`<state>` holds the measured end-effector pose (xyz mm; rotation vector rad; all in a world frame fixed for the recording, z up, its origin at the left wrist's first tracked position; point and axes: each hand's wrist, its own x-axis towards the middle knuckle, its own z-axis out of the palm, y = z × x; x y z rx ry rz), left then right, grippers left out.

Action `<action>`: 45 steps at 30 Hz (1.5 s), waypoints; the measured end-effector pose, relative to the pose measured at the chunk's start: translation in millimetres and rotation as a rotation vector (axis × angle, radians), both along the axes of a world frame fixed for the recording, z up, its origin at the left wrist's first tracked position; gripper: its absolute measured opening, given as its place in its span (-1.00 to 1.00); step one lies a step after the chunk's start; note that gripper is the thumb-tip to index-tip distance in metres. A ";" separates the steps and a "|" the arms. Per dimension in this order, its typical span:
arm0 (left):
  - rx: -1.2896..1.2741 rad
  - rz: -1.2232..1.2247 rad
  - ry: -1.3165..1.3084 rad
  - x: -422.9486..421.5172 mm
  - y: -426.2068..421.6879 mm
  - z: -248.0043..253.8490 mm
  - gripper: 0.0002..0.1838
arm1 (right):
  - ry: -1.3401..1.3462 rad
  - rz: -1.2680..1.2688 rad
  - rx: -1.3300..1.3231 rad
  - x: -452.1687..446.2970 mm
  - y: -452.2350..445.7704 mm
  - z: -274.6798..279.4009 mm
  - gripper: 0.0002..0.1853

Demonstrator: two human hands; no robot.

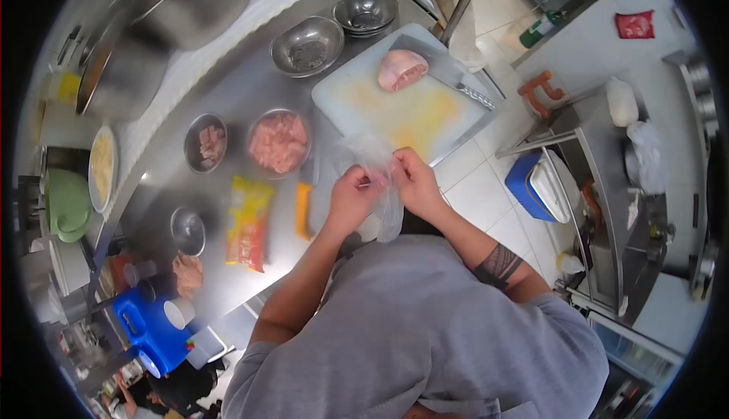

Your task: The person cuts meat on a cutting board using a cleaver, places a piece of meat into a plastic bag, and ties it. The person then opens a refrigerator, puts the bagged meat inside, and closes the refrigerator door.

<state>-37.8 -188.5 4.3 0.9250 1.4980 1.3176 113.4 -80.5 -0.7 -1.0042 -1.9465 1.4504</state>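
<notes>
A clear plastic bag [390, 218] hangs between my hands, close to my body. My left hand [354, 197] pinches one side of it with closed fingers. On the other side, my right hand [416, 182] also has its fingers closed on the plastic. Just beyond is a white cutting board [345, 100] with yellowish stains. A piece of raw meat [402, 69], perhaps chicken, lies on it beside a large knife [477, 98]. Left of my hands, a metal bowl [279, 142] holds cut raw meat. A smaller bowl [206, 144] has a few more pieces.
Metal bowls [307, 47] stand behind the board. On the steel counter [228, 297] lie a yellow-red packet [249, 224], an orange-handled tool [303, 210] and another small bowl [187, 230]. A blue jug [152, 328] stands at far left. Another person [125, 402] is at the lower left.
</notes>
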 end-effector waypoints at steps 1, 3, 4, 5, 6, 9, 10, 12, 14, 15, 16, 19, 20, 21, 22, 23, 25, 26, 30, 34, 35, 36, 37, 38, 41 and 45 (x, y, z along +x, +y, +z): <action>-0.106 0.098 -0.046 -2.5 10.1 -0.4 -0.83 | 0.046 0.026 0.040 -0.8 24.9 -10.2 -0.84; -0.213 0.222 -0.094 -10.7 27.8 -2.9 -0.85 | 0.095 0.075 0.076 0.8 79.3 -16.9 -0.87; -0.110 0.399 -0.351 -17.8 32.9 -6.4 -0.85 | 0.144 0.005 -0.227 1.9 107.8 -13.5 -0.88; 0.000 0.575 -0.606 -23.2 34.3 -10.9 -0.84 | 0.180 -0.068 -0.536 2.7 132.6 -11.3 -0.87; -0.005 0.605 -0.606 -28.2 32.2 -17.3 -0.84 | 0.323 -0.111 -0.875 1.5 153.1 -6.3 -0.87; 0.223 0.675 -1.011 -31.9 29.8 -20.1 -0.88 | 0.351 -0.240 -1.343 1.2 199.4 16.6 -0.88; 0.299 0.554 -1.166 -29.1 32.2 -14.1 -0.89 | 0.356 -0.315 -1.406 0.7 208.6 18.3 -0.91; 0.317 0.336 -1.205 -17.4 37.9 -6.2 -0.62 | 0.161 -0.092 -0.992 5.6 221.7 -14.4 -0.89; 0.108 0.355 -1.041 11.2 71.3 40.2 -0.48 | -0.016 0.121 -0.569 11.0 220.1 -27.0 -0.85; -0.097 0.352 -0.871 27.8 89.5 54.2 -0.31 | -0.040 0.159 -0.245 8.3 208.6 -22.1 -0.84; -0.205 0.391 -0.752 41.8 100.8 49.2 0.01 | -0.057 0.194 0.082 4.6 201.1 -14.8 -0.83; -0.340 0.259 -0.008 69.8 132.5 65.8 0.08 | -0.127 0.427 0.177 -4.1 199.7 14.1 -0.81; -0.489 0.289 0.045 67.0 137.9 85.3 -0.09 | -0.019 0.379 0.206 -8.7 199.2 7.6 -0.80; -0.495 0.297 0.044 62.4 128.3 61.8 -0.09 | -0.017 0.387 0.200 -11.1 203.8 7.5 -0.80; -0.523 0.347 0.240 52.7 106.5 17.7 -0.19 | -0.018 0.400 0.096 -12.0 211.1 7.4 -0.77; -0.547 0.394 0.435 42.2 87.1 -5.6 -0.28 | -0.020 0.413 -0.006 -11.5 218.5 7.4 -0.73; -0.452 0.486 0.866 34.2 51.4 9.3 -0.42 | -0.133 0.555 -0.052 -10.0 238.7 19.9 -0.70; -0.396 0.588 0.655 37.0 57.1 37.1 -0.43 | -0.238 0.673 -0.099 -9.4 247.3 27.6 -0.67; -0.214 0.580 0.225 41.2 51.7 86.7 -0.60 | 0.111 0.550 0.369 -39.1 283.7 44.7 -0.45; -0.255 0.352 0.791 26.8 35.2 75.0 -0.81 | -0.242 0.790 0.722 -90.9 331.4 30.4 -0.23; -0.249 0.371 0.781 23.2 35.8 75.5 -0.81 | -0.248 0.806 0.735 -102.0 332.6 25.2 -0.23; -0.277 0.308 0.899 18.2 34.0 76.5 -0.78 | -0.396 0.904 0.675 -114.8 325.4 26.1 -0.22; -0.307 0.242 1.017 15.4 29.8 75.6 -0.76 | -0.544 0.996 0.609 -122.5 319.1 27.8 -0.21; -0.349 0.265 0.976 15.3 24.0 70.2 -0.69 | -0.548 1.010 0.618 -125.0 318.3 32.2 -0.21; -0.448 0.267 0.932 17.2 20.3 74.7 -0.49 | -0.512 1.026 0.483 -130.2 311.6 52.4 -0.24; -0.448 0.335 0.730 26.3 30.7 84.4 -0.23 | -0.076 0.635 -0.720 -95.7 332.3 44.6 -0.30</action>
